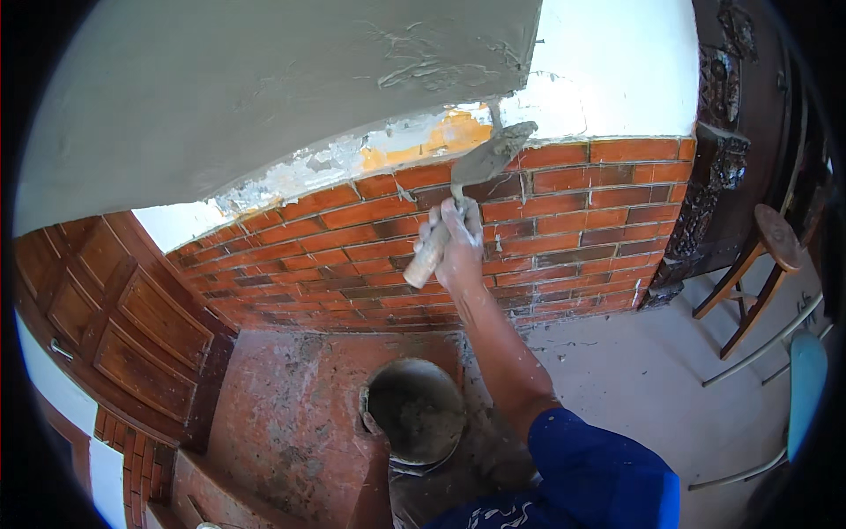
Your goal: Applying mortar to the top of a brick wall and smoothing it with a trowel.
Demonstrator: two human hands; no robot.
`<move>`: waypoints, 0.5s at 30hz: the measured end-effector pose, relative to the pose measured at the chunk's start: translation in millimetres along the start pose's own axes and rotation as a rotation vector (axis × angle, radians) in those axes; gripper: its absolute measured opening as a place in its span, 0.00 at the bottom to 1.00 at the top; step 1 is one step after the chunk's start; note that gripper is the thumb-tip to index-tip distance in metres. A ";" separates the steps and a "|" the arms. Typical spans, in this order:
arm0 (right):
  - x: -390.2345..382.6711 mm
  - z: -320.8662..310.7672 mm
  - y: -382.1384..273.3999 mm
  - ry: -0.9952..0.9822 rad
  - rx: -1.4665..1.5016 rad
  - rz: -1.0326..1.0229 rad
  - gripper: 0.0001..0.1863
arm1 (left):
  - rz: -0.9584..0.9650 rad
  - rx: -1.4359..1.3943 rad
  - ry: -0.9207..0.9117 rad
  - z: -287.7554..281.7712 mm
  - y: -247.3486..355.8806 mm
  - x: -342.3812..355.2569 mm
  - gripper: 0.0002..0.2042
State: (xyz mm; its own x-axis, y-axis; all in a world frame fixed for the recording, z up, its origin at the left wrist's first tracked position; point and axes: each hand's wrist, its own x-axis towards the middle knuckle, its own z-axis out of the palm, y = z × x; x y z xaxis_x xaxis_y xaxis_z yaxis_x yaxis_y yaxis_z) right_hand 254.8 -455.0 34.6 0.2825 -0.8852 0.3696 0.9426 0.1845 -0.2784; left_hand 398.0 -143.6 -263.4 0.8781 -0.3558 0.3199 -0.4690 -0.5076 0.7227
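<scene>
My right hand (460, 238), spotted with pale mortar, is closed around the wooden handle of a trowel (480, 166). The trowel's blade points up and to the right, with grey mortar on it. Its tip is near the lower edge of the grey plaster (291, 79), in front of the top brick rows. Below, my left hand (374, 434) grips the left rim of a bucket (456, 388). Grey mortar lies inside the bucket. Part of the left hand's fingers is hidden at the rim.
A strip of flaking white and orange paint (423, 145) runs between the plaster and the brick wall (573, 189). A wooden door (132, 309) stands left, a carved dark wooden piece (714, 167) right. A wooden stool (767, 264) and a chair (805, 379) are at right. Splatters mark the reddish floor (282, 397).
</scene>
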 end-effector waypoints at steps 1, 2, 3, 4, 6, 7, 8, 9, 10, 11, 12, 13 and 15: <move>9.1 6.7 2.2 -0.027 0.014 -0.045 0.07 | 0.070 -0.013 0.064 4.1 -5.0 0.2 0.22; 17.2 13.4 4.2 -0.029 0.021 -0.043 0.07 | 0.139 -0.026 0.127 6.2 -10.8 -0.1 0.20; 26.7 17.6 6.4 -0.039 0.026 -0.050 0.07 | 0.141 -0.025 0.128 8.2 -13.0 0.3 0.20; 34.3 23.8 8.0 -0.049 0.032 -0.056 0.07 | 0.085 -0.015 0.080 8.7 -14.4 0.1 0.21; 46.9 39.4 11.7 -0.051 0.029 -0.066 0.07 | 0.027 -0.006 0.036 9.6 -13.7 0.4 0.23; 52.5 46.0 12.9 -0.042 0.041 -0.082 0.07 | 0.049 -0.027 0.029 8.9 -8.8 0.0 0.23; 57.9 51.7 12.8 -0.033 0.054 -0.096 0.07 | 0.071 -0.049 0.024 7.9 -4.0 -1.0 0.22; 65.7 54.0 13.0 -0.029 0.080 -0.081 0.07 | 0.071 -0.050 0.027 6.2 4.6 -2.1 0.22; 74.1 56.8 13.8 -0.031 0.081 -0.081 0.07 | 0.073 0.006 0.026 3.5 15.1 -5.1 0.22; 82.9 60.5 14.9 -0.009 0.094 -0.111 0.07 | 0.076 0.062 0.024 1.9 23.3 -7.7 0.22; 88.4 68.5 16.5 0.011 0.111 -0.136 0.07 | 0.073 0.064 0.030 -0.9 27.2 -9.5 0.22; 93.2 75.4 17.1 0.051 0.104 -0.177 0.09 | 0.054 0.061 0.019 -2.9 30.2 -11.0 0.22; 89.9 87.6 9.0 0.070 0.086 -0.144 0.11 | 0.029 0.061 0.015 -7.3 31.5 -13.6 0.22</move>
State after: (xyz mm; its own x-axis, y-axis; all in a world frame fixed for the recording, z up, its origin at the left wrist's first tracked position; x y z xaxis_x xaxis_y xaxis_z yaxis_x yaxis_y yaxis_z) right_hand 304.3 -495.5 142.9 0.1335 -0.9320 0.3371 0.9850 0.0871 -0.1492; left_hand 372.0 -149.1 -240.6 0.8653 -0.3592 0.3497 -0.4986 -0.5441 0.6748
